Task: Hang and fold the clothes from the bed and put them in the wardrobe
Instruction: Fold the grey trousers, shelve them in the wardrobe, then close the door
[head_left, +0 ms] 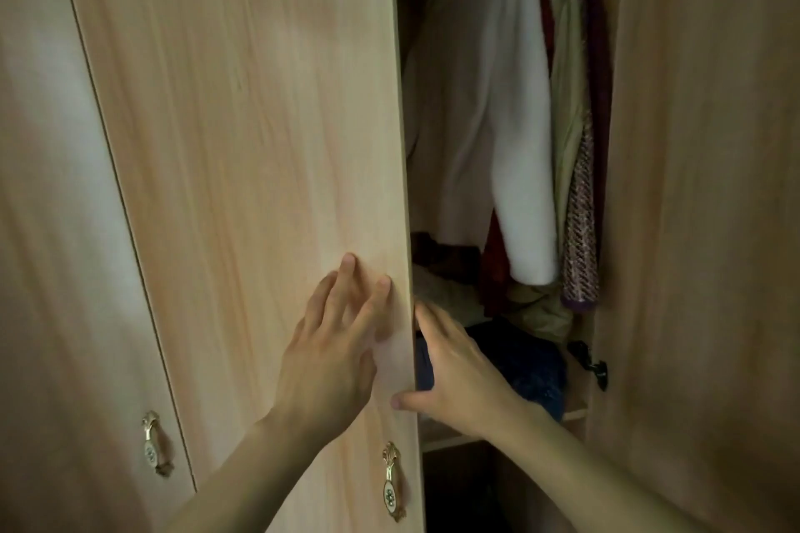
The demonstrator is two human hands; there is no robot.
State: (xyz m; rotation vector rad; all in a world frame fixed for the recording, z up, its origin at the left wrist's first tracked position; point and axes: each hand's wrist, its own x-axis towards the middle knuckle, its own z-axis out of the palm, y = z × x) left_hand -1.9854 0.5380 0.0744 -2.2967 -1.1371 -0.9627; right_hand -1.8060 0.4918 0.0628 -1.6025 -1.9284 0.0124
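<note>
Light wood-grain wardrobe door (242, 143) stands partly ajar, its free edge toward the gap. Left hand (333, 355) lies flat on the door's outer face, fingers straight and spread, gripping nothing. Right hand (454, 376) grasps the door's edge: thumb on the outer face, fingers wrapped behind the edge, mostly hidden.

Ornate brass-and-white handle (391, 483) sits below the hands; a matching one (152, 444) on the neighbouring door at left.

Inside the wardrobe: white fleecy garment (489, 108) hangs foremost, an olive-green garment (567, 100) and a dark maroon one (599, 69) just beside it at right. Beneath, on a wooden shelf (573, 415), rests a dark blue bundle of cloth (532, 368), with rumpled khaki cloth (537, 312) behind.
</note>
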